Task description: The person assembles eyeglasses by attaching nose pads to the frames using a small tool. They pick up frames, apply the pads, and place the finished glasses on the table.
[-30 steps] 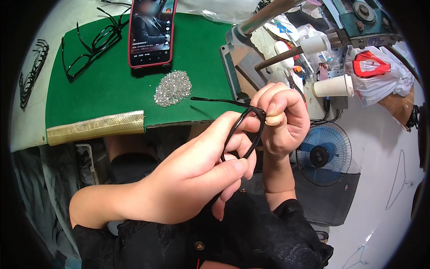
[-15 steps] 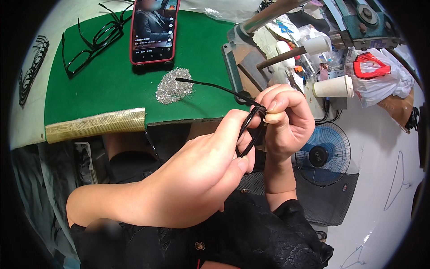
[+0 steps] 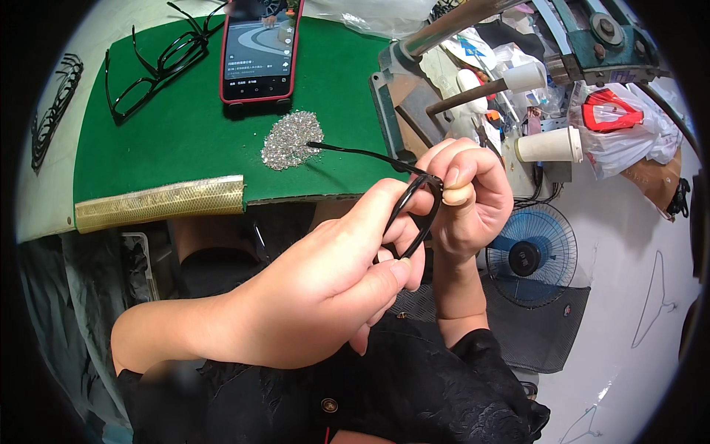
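A black eyeglass frame [image 3: 427, 231] is in my left hand [image 3: 310, 296], whose fingers are wrapped round its rim. One thin black temple [image 3: 362, 152] reaches from the hinge corner over the green mat. At that corner, the thumb and forefinger of my right hand [image 3: 477, 196] are pinched together. Whether a tiny part sits between those fingertips is too small to make out. The temple's tip appears over the right edge of a heap of tiny silvery metal pieces [image 3: 290, 139] on the mat.
A phone [image 3: 259, 55] in a red case stands lit at the back. Black eyeglass frames [image 3: 159, 70] lie to its left. A gold mesh strip [image 3: 159, 203] lines the mat's front edge. At right are a green metal machine [image 3: 603, 33], a paper cup [image 3: 549, 144] and a blue fan [image 3: 526, 255].
The frame has turned slightly, so its rim shows wider and the temple's tip sits a little lower and to the right. My right hand still pinches at the hinge. The phone's picture has changed.
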Demonstrator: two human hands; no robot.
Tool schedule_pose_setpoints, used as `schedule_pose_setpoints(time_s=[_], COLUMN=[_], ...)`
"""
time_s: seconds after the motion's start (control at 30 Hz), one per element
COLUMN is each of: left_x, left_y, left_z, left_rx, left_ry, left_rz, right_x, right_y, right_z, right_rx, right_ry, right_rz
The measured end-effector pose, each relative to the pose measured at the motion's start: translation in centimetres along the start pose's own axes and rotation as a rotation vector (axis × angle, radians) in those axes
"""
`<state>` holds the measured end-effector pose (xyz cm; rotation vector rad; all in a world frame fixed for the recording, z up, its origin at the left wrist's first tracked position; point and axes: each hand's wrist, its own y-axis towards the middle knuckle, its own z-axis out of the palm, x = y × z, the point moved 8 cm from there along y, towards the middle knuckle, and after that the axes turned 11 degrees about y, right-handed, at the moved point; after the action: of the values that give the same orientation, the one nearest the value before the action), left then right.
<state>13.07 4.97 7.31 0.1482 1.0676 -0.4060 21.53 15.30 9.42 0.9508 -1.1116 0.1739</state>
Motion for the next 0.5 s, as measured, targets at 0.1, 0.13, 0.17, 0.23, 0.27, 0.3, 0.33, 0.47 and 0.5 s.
schedule_pose_setpoints(time_s=[0.1, 0.13, 0.17, 0.23, 0.27, 0.3, 0.33, 0.47, 0.5], left_x=[-0.2, -0.2, -0.1, -0.1, -0.2, -0.2, -0.3, -0.3, -0.4], left_y=[-0.1, -0.1, -0.1, -0.2, -0.2, -0.2, -0.2, -0.2, -0.2], left_z=[0.0, -0.1, -0.1, -0.2, -0.2, -0.2, -0.2, -0.2, -0.2], left_rx=[-0.001, -0.005, -0.007, -0.008, -0.009, -0.01, -0.009, -0.02, -0.017], left_ry=[-0.006, -0.003, -0.005, -0.009, -0.013, -0.016, -0.019, -0.013, -0.007], left_rz=[0.008, 0.01, 0.01, 0.012, 0.016, 0.02, 0.024, 0.016, 0.011], right_x=[-0.2, -0.3, -0.4, -0.5, -0.6, -0.6, -0.4, 1.4, 2.1], right_y=[0.0, 0.0, 0.0, 0.0, 0.0, 0.0, 0.0, 1.2, 1.5], right_z=[0.0, 0.0, 0.1, 0.1, 0.1, -0.1, -0.2, 0.4, 0.8], right_rx=[0.005, 0.009, 0.013, 0.019, 0.022, 0.002, -0.018, 0.065, 0.12], right_ry=[0.037, 0.053, 0.069, 0.101, 0.116, 0.104, 0.089, -0.141, -0.244], right_rz=[0.01, 0.008, 0.005, 0.015, 0.019, 0.027, 0.034, -0.079, -0.174])
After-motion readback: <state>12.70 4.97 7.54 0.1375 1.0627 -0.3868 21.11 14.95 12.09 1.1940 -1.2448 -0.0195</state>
